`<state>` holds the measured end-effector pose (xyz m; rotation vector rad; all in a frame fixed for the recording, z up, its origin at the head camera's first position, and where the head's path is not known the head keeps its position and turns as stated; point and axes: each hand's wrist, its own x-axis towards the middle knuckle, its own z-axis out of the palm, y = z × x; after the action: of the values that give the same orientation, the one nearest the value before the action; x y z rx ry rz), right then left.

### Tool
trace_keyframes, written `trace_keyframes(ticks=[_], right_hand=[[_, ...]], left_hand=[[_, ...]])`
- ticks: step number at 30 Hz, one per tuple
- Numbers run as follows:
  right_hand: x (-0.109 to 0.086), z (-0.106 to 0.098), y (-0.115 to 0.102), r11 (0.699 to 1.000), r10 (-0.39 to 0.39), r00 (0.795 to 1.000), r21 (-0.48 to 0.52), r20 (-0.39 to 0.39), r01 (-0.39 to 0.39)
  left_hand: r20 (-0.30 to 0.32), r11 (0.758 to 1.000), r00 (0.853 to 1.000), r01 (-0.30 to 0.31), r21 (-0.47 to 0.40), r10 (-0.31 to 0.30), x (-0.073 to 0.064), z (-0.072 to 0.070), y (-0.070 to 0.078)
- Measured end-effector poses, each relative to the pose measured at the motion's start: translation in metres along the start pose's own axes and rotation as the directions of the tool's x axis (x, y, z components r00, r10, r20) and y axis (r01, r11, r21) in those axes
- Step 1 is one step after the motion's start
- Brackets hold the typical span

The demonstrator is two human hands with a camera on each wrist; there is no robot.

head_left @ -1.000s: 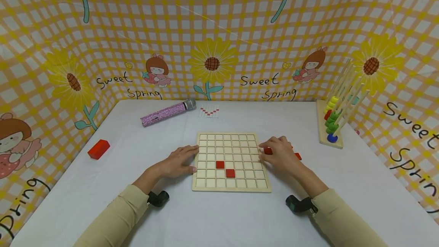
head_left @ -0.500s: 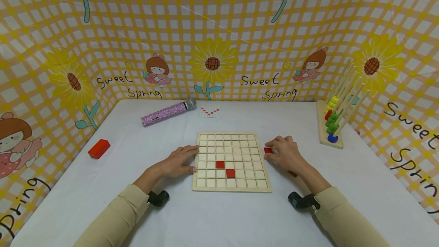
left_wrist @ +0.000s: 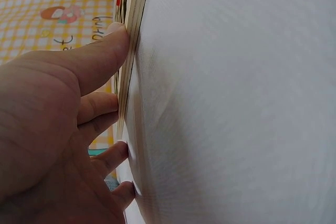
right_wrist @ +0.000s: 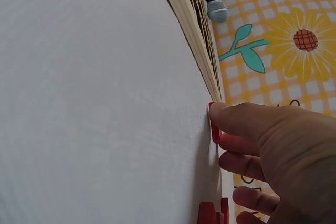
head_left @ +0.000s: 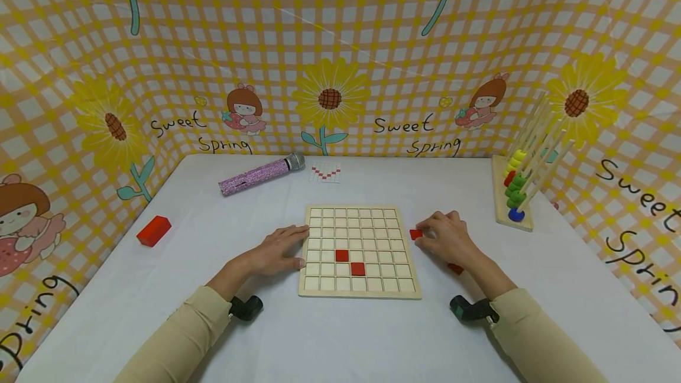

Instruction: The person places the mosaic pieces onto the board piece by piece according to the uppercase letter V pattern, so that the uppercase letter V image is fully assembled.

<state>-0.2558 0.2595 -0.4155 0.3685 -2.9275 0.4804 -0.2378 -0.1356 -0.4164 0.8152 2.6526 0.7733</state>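
A wooden grid board lies mid-table, with one red square tile in a cell and another red tile diagonally below it. My left hand rests along the board's left edge, its thumb and fingertips on the rim in the left wrist view. Just right of the board, my right hand pinches a loose red tile between thumb and index finger, low at the tabletop. More red tiles lie under that hand, partly hidden by it and the wrist in the head view.
Behind the board lie a purple glittery microphone and a small card with a red V-shaped grid pattern. A red block sits at the left. At the right back stands a wooden peg stand with coloured beads.
My right hand has shifted slightly right, away from the board, its fingertips now at the right side of the loose red tile, which stays put. The left hand has not moved.
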Motion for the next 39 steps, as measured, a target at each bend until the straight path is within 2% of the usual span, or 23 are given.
trace_keyframes(ticks=[11,28,39], right_hand=[[-0.001,0.001,0.003,1.0,0.004,1.0,-0.01,-0.002,-0.004],[-0.005,-0.001,0.005,0.999,-0.042,0.998,0.021,-0.047,0.043],[-0.01,-0.007,-0.014,0.991,-0.089,0.995,0.099,-0.051,0.093]], left_hand=[[0.003,1.0,1.0,0.01,0.005,-0.01,0.001,0.001,-0.001],[0.008,1.0,1.0,0.012,0.0,-0.012,0.0,0.0,0.001],[0.005,1.0,1.0,0.011,0.003,-0.011,0.0,0.0,0.002]])
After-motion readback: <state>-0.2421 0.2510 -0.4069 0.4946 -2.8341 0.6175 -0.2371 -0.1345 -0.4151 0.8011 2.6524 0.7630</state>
